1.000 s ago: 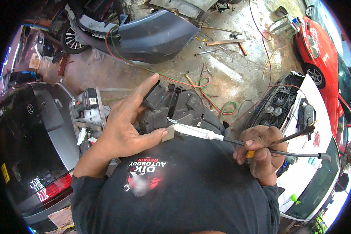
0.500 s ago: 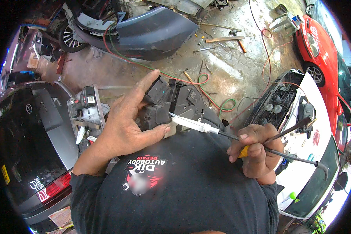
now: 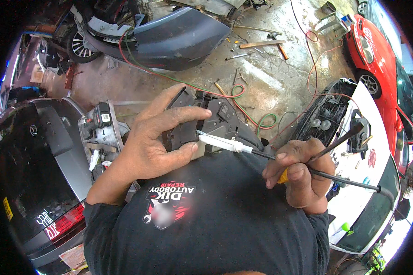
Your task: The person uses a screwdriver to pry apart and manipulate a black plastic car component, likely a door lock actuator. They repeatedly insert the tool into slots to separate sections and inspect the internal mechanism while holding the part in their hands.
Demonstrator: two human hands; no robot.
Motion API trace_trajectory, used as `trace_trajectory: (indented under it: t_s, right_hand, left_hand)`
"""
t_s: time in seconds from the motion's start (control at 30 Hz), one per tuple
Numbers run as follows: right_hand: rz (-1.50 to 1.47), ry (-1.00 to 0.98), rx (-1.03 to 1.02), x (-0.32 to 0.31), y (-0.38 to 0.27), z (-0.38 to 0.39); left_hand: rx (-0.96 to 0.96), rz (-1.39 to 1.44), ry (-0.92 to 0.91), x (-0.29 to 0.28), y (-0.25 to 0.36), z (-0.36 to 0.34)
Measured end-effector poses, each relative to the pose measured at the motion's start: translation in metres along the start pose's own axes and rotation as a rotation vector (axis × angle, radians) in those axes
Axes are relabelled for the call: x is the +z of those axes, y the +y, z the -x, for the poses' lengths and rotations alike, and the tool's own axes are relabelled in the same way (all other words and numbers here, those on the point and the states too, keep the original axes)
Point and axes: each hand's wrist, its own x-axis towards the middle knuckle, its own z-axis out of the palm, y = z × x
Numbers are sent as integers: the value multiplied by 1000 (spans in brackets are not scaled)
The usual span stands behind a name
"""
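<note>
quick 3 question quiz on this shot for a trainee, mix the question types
1. True or false: the left hand holds the black door latch unit.
2. Which hand grips the screwdriver and black cable? A left B right
3. Fill in: a white ___ joins the cable to the latch unit.

Key: 1 true; 2 B, the right hand; 3 sleeve

Grey detached bumper (image 3: 179,36) on stained concrete floor (image 3: 270,78). Red and green hoses (image 3: 261,121) snake across the floor. Red car (image 3: 381,55) at right; white car (image 3: 376,192), grille exposed; silver car rear (image 3: 36,183) at left. Wooden stick (image 3: 261,44) near the bumper.
</note>
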Motion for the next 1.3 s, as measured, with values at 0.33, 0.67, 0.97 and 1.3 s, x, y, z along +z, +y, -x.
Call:
trace_trajectory:
  t_s: [0.33,0.67,0.97,1.3]
  right_hand:
    - [-233,8,188,-8,-5,-23]
    - [-247,-48,337,-11,-14,-25]
    - [-223,-11,197,-5,7,-4]
    - [-319,30,249,-6,20,8]
  left_hand:
    - [30,31,-28,4,-2,1]
    - [41,38,-50,2,-7,3]
    - [49,82,-11,6,-9,3]
    - [52,66,-19,7,-7,-1]
